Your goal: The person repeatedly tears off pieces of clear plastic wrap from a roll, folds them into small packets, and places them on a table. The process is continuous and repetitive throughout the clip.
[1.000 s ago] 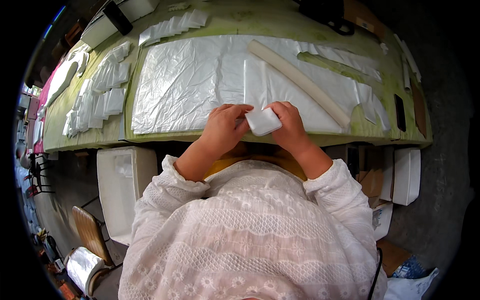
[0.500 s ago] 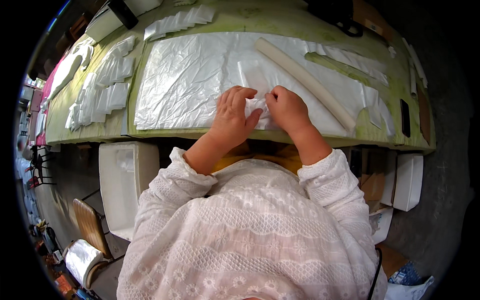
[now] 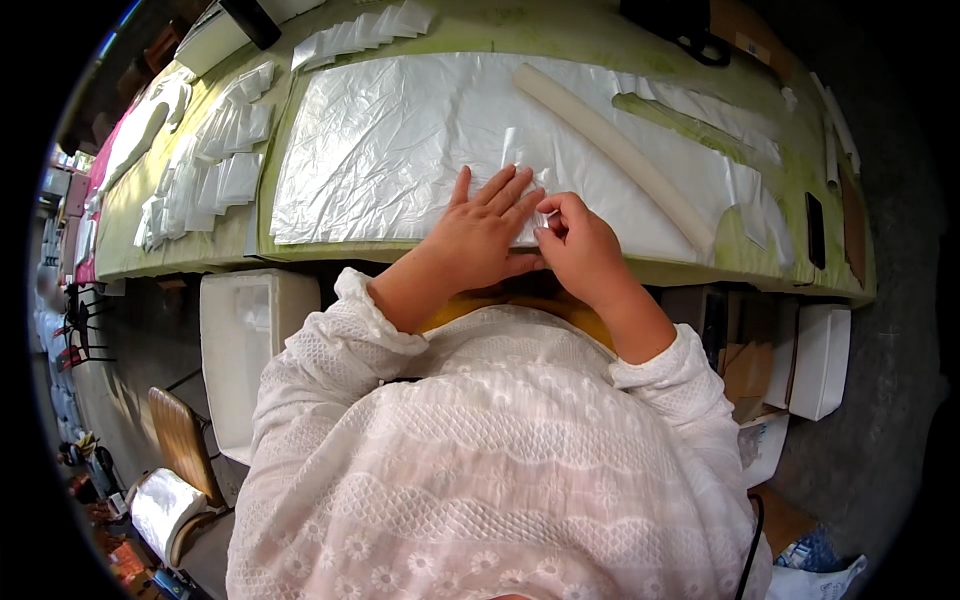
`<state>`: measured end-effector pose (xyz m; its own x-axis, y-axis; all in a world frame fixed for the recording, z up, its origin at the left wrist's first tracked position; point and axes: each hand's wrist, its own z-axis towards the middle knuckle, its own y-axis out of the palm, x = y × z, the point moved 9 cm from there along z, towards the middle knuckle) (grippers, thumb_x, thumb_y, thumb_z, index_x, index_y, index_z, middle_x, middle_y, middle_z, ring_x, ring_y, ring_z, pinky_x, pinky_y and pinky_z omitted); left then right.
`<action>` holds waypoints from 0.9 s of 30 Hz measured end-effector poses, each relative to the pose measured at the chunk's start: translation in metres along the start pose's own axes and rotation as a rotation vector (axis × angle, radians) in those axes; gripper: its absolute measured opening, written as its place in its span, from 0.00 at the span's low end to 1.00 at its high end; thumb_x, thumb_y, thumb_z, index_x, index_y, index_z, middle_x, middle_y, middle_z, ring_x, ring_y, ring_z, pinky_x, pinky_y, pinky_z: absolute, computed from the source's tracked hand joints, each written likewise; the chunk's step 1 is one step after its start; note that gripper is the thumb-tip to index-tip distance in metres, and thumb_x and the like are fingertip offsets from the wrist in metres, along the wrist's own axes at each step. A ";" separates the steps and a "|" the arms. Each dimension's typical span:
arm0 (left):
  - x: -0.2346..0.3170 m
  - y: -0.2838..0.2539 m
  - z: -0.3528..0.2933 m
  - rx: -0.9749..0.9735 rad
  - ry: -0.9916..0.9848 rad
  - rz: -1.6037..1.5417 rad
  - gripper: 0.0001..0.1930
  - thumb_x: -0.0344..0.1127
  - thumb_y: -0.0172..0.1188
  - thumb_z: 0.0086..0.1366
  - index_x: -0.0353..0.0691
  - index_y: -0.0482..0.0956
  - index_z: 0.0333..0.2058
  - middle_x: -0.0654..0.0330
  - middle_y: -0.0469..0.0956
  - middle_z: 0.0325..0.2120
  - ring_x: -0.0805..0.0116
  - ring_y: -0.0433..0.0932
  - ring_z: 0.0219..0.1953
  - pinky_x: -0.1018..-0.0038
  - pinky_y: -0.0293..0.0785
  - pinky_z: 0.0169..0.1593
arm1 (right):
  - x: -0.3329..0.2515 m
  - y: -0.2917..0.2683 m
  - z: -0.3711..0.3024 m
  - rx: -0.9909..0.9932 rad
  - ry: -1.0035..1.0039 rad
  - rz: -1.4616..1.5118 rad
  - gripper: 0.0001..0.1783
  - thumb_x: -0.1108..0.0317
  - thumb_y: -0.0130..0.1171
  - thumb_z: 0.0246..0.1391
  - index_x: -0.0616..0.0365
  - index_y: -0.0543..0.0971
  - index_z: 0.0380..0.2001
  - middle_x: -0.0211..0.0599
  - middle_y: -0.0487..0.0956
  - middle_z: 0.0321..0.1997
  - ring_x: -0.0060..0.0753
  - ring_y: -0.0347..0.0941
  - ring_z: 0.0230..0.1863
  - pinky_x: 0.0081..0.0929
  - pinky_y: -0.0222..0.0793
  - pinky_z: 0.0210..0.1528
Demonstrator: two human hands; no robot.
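Compared with a second ago: no longer holding a white packet up between both hands; cannot make out the packet now. Compared with half a second ago: no longer arching left hand point(image 3: 485, 235) above the bench point(image 3: 490, 28), but laying it palm down, fingers splayed, grip wide, over the film point(image 3: 512, 143). Keeping right hand point(image 3: 583, 247) close beside, finger and thumb bent toward each other, grip narrow; cannot tell whether pinching film. Can place film on the big plastic sheet point(image 3: 375, 150), near the front edge of the bench, with a narrow strip visible beyond left hand, less showing than before. Noted unchanged: tube point(image 3: 618, 155) slanting across the sheet, phone point(image 3: 815, 230) to the right, small film pieces point(image 3: 235, 178) overlapping to the left. Hard to read: most of film, apparently covered by left hand. Cut off at top: dark object point(image 3: 672, 22). Blurred at left rim: clutter point(image 3: 128, 565).
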<state>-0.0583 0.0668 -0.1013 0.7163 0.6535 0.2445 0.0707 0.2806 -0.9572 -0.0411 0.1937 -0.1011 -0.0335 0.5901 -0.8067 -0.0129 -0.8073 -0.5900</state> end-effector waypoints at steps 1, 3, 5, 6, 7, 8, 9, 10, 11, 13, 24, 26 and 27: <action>0.008 -0.003 -0.007 -0.021 0.056 -0.033 0.40 0.54 0.65 0.63 0.46 0.64 0.70 0.53 0.59 0.73 0.55 0.53 0.76 0.39 0.44 0.74 | 0.000 0.000 -0.013 -0.043 0.023 0.064 0.14 0.70 0.62 0.55 0.57 0.78 0.46 0.40 0.82 0.33 0.45 0.79 0.35 0.39 0.77 0.41; 0.018 -0.001 -0.017 -0.085 0.097 -0.017 0.38 0.44 0.66 0.61 0.48 0.65 0.69 0.56 0.60 0.73 0.57 0.55 0.76 0.39 0.44 0.74 | 0.004 -0.005 -0.036 -0.026 -0.026 0.163 0.14 0.71 0.62 0.55 0.57 0.77 0.45 0.41 0.81 0.36 0.44 0.79 0.36 0.37 0.77 0.41; 0.024 -0.001 -0.024 -0.065 0.106 -0.080 0.38 0.28 0.65 0.57 0.50 0.68 0.68 0.58 0.63 0.71 0.58 0.58 0.75 0.41 0.45 0.74 | -0.004 -0.022 -0.046 0.055 -0.127 0.171 0.16 0.75 0.62 0.51 0.56 0.78 0.45 0.41 0.81 0.43 0.45 0.78 0.43 0.39 0.75 0.48; 0.024 -0.001 -0.024 -0.068 0.109 -0.102 0.37 0.27 0.64 0.58 0.50 0.69 0.68 0.59 0.64 0.71 0.59 0.58 0.74 0.41 0.45 0.74 | -0.017 -0.031 -0.045 0.087 -0.282 0.078 0.17 0.75 0.62 0.50 0.55 0.78 0.45 0.40 0.81 0.43 0.46 0.77 0.44 0.41 0.73 0.51; 0.021 -0.002 -0.023 -0.071 0.111 -0.125 0.36 0.26 0.63 0.58 0.51 0.69 0.68 0.59 0.64 0.71 0.59 0.59 0.74 0.42 0.45 0.74 | -0.029 -0.037 -0.040 0.117 -0.435 -0.017 0.18 0.76 0.62 0.48 0.54 0.78 0.45 0.39 0.81 0.44 0.46 0.76 0.46 0.43 0.71 0.55; 0.019 -0.002 -0.022 -0.073 0.111 -0.143 0.36 0.26 0.62 0.59 0.51 0.69 0.67 0.59 0.65 0.71 0.59 0.59 0.74 0.43 0.45 0.75 | -0.037 -0.041 -0.037 0.148 -0.592 -0.113 0.19 0.77 0.62 0.47 0.54 0.78 0.45 0.38 0.81 0.44 0.47 0.75 0.48 0.44 0.70 0.58; 0.019 -0.008 -0.019 -0.041 0.110 -0.187 0.32 0.23 0.59 0.59 0.50 0.74 0.63 0.60 0.70 0.67 0.59 0.62 0.73 0.46 0.48 0.75 | -0.024 -0.033 -0.031 0.114 -0.545 -0.183 0.21 0.77 0.62 0.44 0.52 0.79 0.45 0.34 0.81 0.43 0.46 0.74 0.51 0.47 0.64 0.62; 0.014 -0.009 -0.017 -0.017 0.080 -0.241 0.29 0.22 0.58 0.59 0.49 0.76 0.61 0.61 0.72 0.66 0.59 0.64 0.72 0.48 0.50 0.74 | -0.019 -0.032 -0.028 0.096 -0.557 -0.200 0.21 0.77 0.63 0.44 0.52 0.79 0.45 0.33 0.82 0.42 0.46 0.74 0.50 0.46 0.64 0.61; 0.006 -0.008 -0.016 0.010 0.041 -0.293 0.27 0.22 0.58 0.59 0.48 0.78 0.59 0.61 0.73 0.65 0.59 0.65 0.70 0.50 0.51 0.74 | -0.018 -0.031 -0.022 0.072 -0.576 -0.214 0.21 0.76 0.63 0.44 0.51 0.79 0.45 0.33 0.82 0.41 0.45 0.74 0.50 0.46 0.65 0.60; -0.007 -0.011 -0.013 0.152 -0.022 -0.346 0.20 0.22 0.58 0.59 0.44 0.83 0.50 0.61 0.80 0.57 0.57 0.73 0.63 0.56 0.60 0.70 | -0.019 -0.030 -0.019 0.047 -0.575 -0.239 0.20 0.75 0.63 0.45 0.49 0.79 0.44 0.29 0.82 0.38 0.42 0.75 0.47 0.43 0.65 0.55; -0.030 -0.016 0.007 0.224 -0.335 -0.165 0.09 0.38 0.60 0.66 0.40 0.85 0.36 0.60 0.82 0.45 0.54 0.76 0.52 0.57 0.68 0.59 | 0.007 -0.018 0.016 0.256 -0.337 -0.440 0.12 0.59 0.65 0.52 0.53 0.80 0.22 0.34 0.78 0.29 0.45 0.74 0.38 0.45 0.65 0.43; -0.031 -0.014 0.010 0.213 -0.347 -0.113 0.09 0.38 0.60 0.65 0.41 0.85 0.37 0.61 0.81 0.44 0.54 0.76 0.51 0.57 0.68 0.58 | 0.004 -0.016 0.013 0.287 -0.326 -0.477 0.12 0.59 0.65 0.51 0.53 0.79 0.21 0.33 0.77 0.29 0.45 0.73 0.37 0.45 0.65 0.43; -0.031 -0.013 0.011 0.207 -0.348 -0.087 0.09 0.38 0.60 0.64 0.42 0.85 0.38 0.61 0.81 0.44 0.54 0.77 0.50 0.57 0.69 0.57 | 0.003 -0.016 0.011 0.296 -0.321 -0.481 0.11 0.60 0.65 0.50 0.52 0.79 0.21 0.33 0.77 0.29 0.46 0.73 0.37 0.45 0.65 0.44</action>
<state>-0.0897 0.0508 -0.0950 0.4338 0.8098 0.3951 -0.0460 0.4578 -0.8879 -0.0522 0.2078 -0.0934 -0.2520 0.8914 -0.3768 -0.3740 -0.4488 -0.8116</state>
